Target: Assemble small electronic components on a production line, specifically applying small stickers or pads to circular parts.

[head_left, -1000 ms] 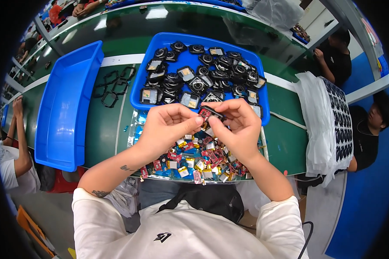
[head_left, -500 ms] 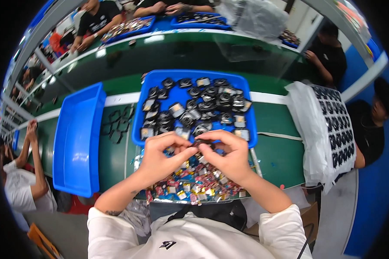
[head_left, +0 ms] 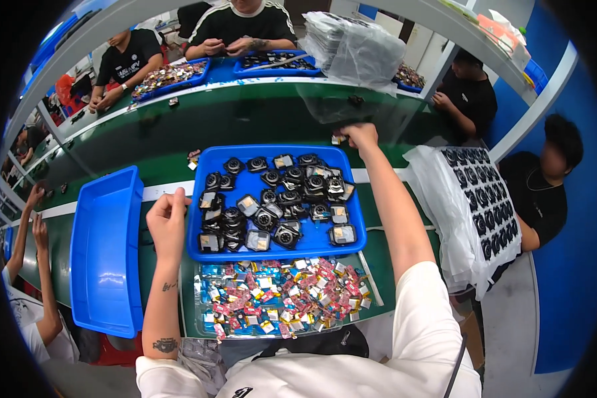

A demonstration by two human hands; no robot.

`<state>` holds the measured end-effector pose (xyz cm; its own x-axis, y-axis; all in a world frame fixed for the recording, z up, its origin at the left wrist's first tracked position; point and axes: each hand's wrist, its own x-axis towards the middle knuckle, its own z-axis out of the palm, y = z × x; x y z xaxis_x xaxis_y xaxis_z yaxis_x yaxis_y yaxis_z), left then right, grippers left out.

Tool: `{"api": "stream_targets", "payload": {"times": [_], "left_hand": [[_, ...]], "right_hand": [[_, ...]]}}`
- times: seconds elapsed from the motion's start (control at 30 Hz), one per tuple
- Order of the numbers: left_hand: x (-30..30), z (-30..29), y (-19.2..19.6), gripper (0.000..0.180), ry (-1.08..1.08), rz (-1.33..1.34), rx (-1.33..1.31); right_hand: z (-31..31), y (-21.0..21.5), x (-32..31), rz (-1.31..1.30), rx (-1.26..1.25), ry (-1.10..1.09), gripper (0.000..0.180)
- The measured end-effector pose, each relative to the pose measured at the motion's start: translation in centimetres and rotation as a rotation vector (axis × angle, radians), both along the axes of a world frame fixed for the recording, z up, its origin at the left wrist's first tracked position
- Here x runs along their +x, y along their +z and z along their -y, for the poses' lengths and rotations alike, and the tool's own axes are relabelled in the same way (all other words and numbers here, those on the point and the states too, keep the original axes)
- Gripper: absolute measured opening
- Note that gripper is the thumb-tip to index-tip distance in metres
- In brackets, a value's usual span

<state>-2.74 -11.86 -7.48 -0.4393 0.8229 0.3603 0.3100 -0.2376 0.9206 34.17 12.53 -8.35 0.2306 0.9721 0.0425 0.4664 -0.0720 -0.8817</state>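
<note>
My right hand (head_left: 361, 136) is stretched out over the far green belt. Its fingertips are smeared by motion at a small pale part (head_left: 337, 140), and whether they grip it is unclear. Beside the left end of a blue tray (head_left: 278, 254), my left hand (head_left: 166, 217) is raised with fingers curled and pressed together; anything inside them is hidden. In that tray lie several black watch cases (head_left: 287, 234), some with round dark lenses and some turned to show pale insides. Closer to me, a heap of small pink, white and gold electronic parts (head_left: 288, 292) covers a clear sheet.
A blue bin (head_left: 106, 259) stands at left, with nothing visible inside. On the right, white plastic wrapping (head_left: 438, 219) borders a stack holding rows of black round parts (head_left: 481, 199). Across the belt (head_left: 259, 119), co-workers sit behind blue trays. Metal frame posts rise at both sides.
My hands have parted from a dark piece in front of the tray. The right reached far over the belt; the left moved left, beside the tray. The view shifted, exposing the heap of parts.
</note>
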Motion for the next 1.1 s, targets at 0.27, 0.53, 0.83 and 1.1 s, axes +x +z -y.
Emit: {"api": "stream_targets", "payload": {"times": [0.27,0.53,0.83,1.1], "left_hand": [[-0.1,-0.8,-1.5,0.021,0.024,-0.162,-0.115],[0.9,0.9,0.0,0.035,0.017,-0.282,-0.082],[4.6,2.7,0.5,0.013,-0.273,-0.509,0.242],[4.4,2.3,-0.3,0.021,-0.029,-0.692,0.118]], "right_hand": [[1.4,-0.8,2.0,0.224,0.109,0.033,0.030],[16.6,3.6,-2.8,0.064,0.323,0.574,0.020],[26.7,3.5,-8.2,0.654,0.666,1.113,0.026],[26.2,1.6,-7.8,0.379,0.660,0.939,0.024]]}}
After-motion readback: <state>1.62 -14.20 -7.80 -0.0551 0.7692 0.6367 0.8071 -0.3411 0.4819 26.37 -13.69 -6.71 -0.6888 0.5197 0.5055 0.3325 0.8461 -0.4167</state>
